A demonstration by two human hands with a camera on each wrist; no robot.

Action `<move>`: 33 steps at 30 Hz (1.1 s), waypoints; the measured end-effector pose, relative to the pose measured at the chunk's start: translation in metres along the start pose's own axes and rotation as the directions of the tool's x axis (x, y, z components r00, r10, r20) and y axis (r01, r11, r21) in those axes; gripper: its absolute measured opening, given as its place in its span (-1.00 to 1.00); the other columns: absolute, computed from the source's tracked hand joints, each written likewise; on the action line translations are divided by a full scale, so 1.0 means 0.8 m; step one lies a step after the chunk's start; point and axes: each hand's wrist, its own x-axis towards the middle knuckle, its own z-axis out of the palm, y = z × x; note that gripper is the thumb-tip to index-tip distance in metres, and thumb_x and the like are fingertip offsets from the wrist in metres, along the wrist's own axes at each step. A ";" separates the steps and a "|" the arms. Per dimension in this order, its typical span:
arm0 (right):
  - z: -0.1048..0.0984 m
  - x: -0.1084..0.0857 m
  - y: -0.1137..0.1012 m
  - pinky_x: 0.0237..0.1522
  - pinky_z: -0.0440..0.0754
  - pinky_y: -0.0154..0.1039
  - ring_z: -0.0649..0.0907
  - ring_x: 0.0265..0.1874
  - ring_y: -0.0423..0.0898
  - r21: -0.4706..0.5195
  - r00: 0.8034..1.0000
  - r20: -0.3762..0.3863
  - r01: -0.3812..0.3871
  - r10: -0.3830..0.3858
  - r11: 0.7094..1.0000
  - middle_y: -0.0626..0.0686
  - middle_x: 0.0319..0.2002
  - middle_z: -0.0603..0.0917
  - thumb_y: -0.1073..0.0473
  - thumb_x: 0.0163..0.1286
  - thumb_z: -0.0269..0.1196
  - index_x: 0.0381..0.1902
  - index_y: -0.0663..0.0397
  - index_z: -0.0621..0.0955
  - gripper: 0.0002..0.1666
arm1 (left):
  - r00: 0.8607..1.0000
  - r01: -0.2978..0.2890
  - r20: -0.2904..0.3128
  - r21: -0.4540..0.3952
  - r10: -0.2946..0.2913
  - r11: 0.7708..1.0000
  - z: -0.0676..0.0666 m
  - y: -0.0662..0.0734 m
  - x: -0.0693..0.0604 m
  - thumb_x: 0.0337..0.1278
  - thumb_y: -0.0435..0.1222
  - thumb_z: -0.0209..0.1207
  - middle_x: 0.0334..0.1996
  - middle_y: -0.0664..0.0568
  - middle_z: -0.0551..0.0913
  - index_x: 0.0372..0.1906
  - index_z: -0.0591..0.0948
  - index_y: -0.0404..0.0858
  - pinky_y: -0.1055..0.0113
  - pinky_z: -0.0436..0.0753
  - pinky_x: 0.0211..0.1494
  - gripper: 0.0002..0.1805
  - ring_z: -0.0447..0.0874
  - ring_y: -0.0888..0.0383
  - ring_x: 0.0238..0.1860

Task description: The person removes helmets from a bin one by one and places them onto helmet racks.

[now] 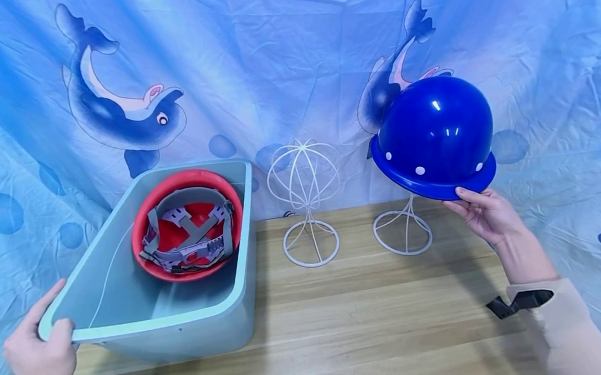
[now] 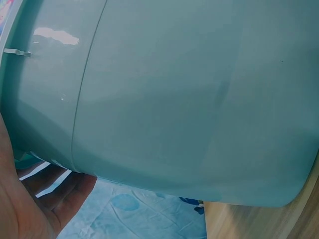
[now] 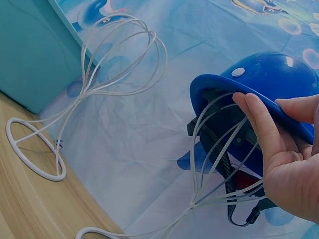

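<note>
My right hand [image 1: 494,219] pinches the brim of a blue hard hat [image 1: 439,129], thumb on top and fingers beneath. The hat is tilted over the right white wire stand [image 1: 405,253]; in the right wrist view, the stand's wire loops reach up into the shell beside the dark strap [image 3: 227,174]. At the near left corner of a pale teal bin [image 1: 185,338], my left hand [image 1: 40,352] grips the rim. Inside the bin a red hard hat [image 1: 140,238] lies upside down, its grey harness showing.
Between the bin and the blue hat stands another white wire stand [image 1: 308,206] with a bare round top. Everything rests on a wood-grain table [image 1: 344,337]. Behind hangs a blue curtain [image 1: 289,47] printed with dolphins.
</note>
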 end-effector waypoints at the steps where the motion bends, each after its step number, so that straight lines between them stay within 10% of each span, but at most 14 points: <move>1: -0.001 0.000 0.001 0.14 0.74 -0.04 0.81 0.08 0.20 0.000 1.000 0.000 -0.002 0.002 1.000 0.34 0.11 0.77 0.56 0.62 -0.32 0.33 0.38 0.60 -0.38 | 1.000 -0.001 0.001 -0.001 0.001 1.000 0.000 0.000 0.000 -0.02 -0.46 0.01 -0.81 0.51 0.32 0.27 0.75 -0.01 0.53 0.15 -0.60 -0.29 0.24 0.51 -0.61; 19: -0.007 -0.006 0.010 0.12 0.76 -0.05 0.83 0.03 0.23 0.023 0.998 -0.061 -0.006 0.007 1.000 0.32 -0.22 0.78 0.55 0.63 -0.26 0.31 0.36 0.61 -0.42 | 1.000 -0.010 0.000 0.005 0.010 1.000 0.001 0.004 -0.001 -0.03 -0.47 0.00 -0.62 0.72 0.43 0.26 0.76 0.01 0.54 0.16 -0.60 -0.28 0.23 0.49 -0.64; 26: -0.011 -0.008 0.011 0.15 0.74 -0.03 0.80 0.09 0.27 0.051 0.999 -0.024 -0.025 0.027 0.998 0.33 0.24 0.71 0.56 0.62 -0.27 0.37 0.34 0.56 -0.40 | 1.000 -0.017 0.003 0.002 0.017 1.000 0.001 0.002 -0.002 -0.02 -0.48 -0.01 -0.78 0.52 0.34 0.28 0.75 0.00 0.55 0.17 -0.59 -0.28 0.24 0.49 -0.63; 33: -0.016 -0.010 0.015 0.18 0.72 -0.03 0.78 0.12 0.27 0.050 1.000 0.004 -0.022 0.022 0.999 0.32 0.27 0.70 0.55 0.63 -0.32 0.38 0.36 0.56 -0.38 | 1.000 -0.022 0.007 0.003 0.022 1.000 0.001 0.001 -0.001 -0.01 -0.47 -0.02 -0.88 0.37 0.21 0.30 0.73 0.05 0.47 0.09 -0.65 -0.26 0.15 0.46 -0.73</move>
